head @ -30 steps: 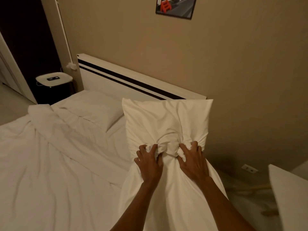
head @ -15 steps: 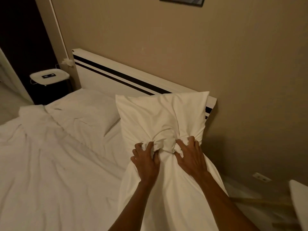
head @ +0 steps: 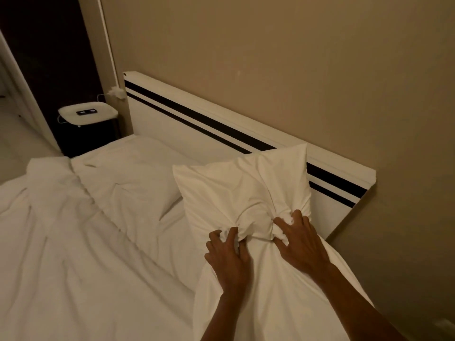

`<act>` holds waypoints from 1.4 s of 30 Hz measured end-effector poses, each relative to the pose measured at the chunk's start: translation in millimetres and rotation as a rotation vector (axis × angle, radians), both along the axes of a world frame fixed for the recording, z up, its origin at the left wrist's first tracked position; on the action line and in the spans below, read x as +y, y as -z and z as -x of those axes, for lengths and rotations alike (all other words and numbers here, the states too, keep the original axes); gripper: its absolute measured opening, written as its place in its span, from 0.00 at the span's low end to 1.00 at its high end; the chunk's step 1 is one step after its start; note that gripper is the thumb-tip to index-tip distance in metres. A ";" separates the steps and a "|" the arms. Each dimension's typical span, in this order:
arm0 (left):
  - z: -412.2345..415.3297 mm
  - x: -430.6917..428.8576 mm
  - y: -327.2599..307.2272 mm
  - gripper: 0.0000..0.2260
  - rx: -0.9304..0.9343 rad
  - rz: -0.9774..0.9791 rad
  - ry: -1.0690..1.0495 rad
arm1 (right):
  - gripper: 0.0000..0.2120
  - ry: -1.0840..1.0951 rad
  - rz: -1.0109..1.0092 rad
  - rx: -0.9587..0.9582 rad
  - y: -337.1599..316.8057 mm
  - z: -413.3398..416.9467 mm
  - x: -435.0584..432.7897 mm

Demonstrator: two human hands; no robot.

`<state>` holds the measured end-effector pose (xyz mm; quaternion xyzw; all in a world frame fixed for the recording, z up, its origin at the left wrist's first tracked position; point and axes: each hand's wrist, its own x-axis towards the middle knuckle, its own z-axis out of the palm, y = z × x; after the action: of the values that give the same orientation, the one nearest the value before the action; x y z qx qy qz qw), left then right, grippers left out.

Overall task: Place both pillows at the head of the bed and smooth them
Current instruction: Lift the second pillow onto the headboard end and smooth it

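Up close: left hand (head: 227, 258) and right hand (head: 299, 238) both clenched on bunched middle of white cotton pillow in loose case (head: 246, 193) — held upright over bed's right side, top corner against white headboard with two black stripes (head: 221, 124). Second white pillow (head: 138, 178) lies flat at head, left — beside rumpled white duvet (head: 61, 242).

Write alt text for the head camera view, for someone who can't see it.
Both hands, left hand and right hand, grip bunched fabric of a white pillow, held up near the striped headboard on the bed's near side. A second pillow lies flat at the head of the bed, beside rumpled white bedding.
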<state>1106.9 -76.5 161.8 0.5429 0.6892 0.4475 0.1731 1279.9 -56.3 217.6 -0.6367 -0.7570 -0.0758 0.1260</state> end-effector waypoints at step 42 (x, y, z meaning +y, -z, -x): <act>60.5 316.1 311.1 0.26 0.445 0.053 0.296 | 0.41 0.441 0.040 0.106 375.1 -55.5 208.1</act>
<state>1046.4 239.6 -149.3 0.7182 0.6348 0.2688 0.0947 1335.4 151.8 -157.5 -0.7921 -0.5933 -0.0527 0.1334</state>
